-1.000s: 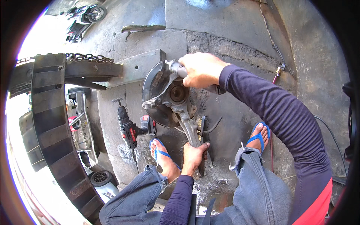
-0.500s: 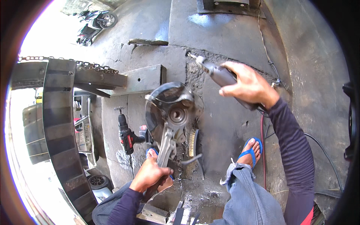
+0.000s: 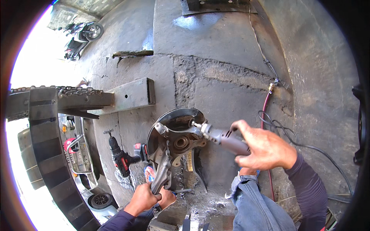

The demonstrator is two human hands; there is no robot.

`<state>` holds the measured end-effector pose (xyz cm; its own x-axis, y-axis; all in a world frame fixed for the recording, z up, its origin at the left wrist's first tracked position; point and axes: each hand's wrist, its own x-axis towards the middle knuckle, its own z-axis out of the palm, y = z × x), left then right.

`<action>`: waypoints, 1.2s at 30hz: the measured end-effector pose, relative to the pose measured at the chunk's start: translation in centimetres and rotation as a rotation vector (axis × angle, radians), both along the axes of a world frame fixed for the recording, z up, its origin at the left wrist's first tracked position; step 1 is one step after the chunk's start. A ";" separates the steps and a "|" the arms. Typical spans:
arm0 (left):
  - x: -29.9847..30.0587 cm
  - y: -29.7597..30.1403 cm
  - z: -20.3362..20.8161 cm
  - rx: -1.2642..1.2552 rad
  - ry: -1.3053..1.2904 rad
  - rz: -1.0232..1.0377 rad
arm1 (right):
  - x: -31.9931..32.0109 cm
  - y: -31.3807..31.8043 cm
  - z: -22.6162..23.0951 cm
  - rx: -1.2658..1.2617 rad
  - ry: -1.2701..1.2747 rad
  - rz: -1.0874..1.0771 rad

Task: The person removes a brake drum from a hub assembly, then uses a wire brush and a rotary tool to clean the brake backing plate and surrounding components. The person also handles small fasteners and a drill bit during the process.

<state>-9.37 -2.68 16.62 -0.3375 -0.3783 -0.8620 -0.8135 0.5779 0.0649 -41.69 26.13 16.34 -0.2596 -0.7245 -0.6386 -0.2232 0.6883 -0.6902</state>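
A steering knuckle (image 3: 163, 169) with a round hub opening is held up over the floor by my left hand (image 3: 144, 198), whose fingers wrap round the lower end of its long arm. A dark, curved dust shield (image 3: 153, 135) sits behind the knuckle's upper part. My right hand (image 3: 268, 148) grips a grey electric die grinder (image 3: 228, 139) by its body. The grinder's thin tip points left and reaches the knuckle's upper edge, by the shield; whether they touch I cannot tell. Behind the knuckle, a bristle brush (image 3: 189, 161) lies partly hidden on the floor.
A black and red cordless drill (image 3: 120, 158) stands left of the knuckle. Past it are a steel beam (image 3: 133, 95), a chain (image 3: 79, 91) and a curved ribbed metal piece (image 3: 44, 150). A red hose (image 3: 266, 104) and black cable (image 3: 327, 152) lie at right. A motorcycle (image 3: 83, 38) stands far left.
My right hand has brought the grinder down to the knuckle from above and right of it. The knuckle has turned slightly in my left hand, and the whole view has shifted.
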 end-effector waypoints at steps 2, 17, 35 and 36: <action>0.8 0.8 -0.7 0.001 0.047 0.014 | 1.3 -0.9 -0.6 0.017 0.009 0.014; 2.7 1.6 -2.5 -0.037 0.100 -0.029 | 3.0 -10.2 -0.3 -0.017 0.289 0.406; 3.0 1.5 -3.0 -0.059 0.086 -0.020 | 4.5 -8.9 -1.5 -0.323 0.799 0.439; 3.1 1.5 -3.1 -0.065 0.084 -0.026 | 4.4 -9.1 -1.5 -0.333 0.797 0.454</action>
<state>-6.28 -1.21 13.55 -0.4178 -0.4226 -0.8043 -0.7915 0.6040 0.0937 -37.27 17.04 14.83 -0.1785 -0.9737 -0.1413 -0.9047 0.2189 -0.3655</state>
